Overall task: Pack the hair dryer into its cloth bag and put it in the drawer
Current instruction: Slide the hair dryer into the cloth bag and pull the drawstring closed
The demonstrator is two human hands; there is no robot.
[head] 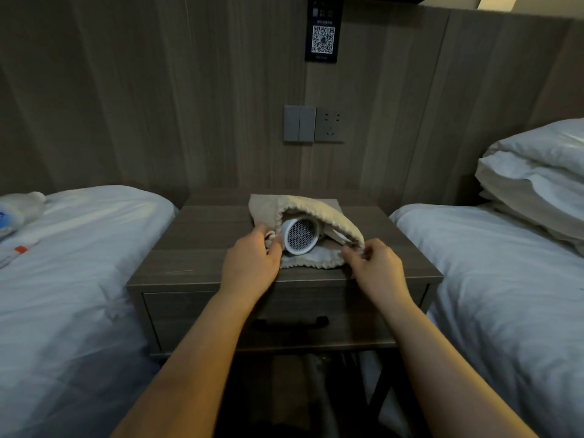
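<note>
A beige cloth bag (311, 210) lies on the dark wooden nightstand (202, 245), its mouth facing me. The white hair dryer (299, 236) lies inside it, and only its round mesh end shows in the opening. My left hand (252, 262) grips the left edge of the bag's mouth, next to a bit of white cord. My right hand (374, 265) pinches the right edge of the mouth. The drawer (196, 314) below the tabletop is closed, with a black handle (290, 324) partly hidden behind my arms.
Beds with white covers flank the nightstand, the left bed (79, 279) with a few small items at its far edge, the right bed (505, 279) with stacked pillows (537, 184). A switch and socket (313, 124) sit on the wood-panelled wall.
</note>
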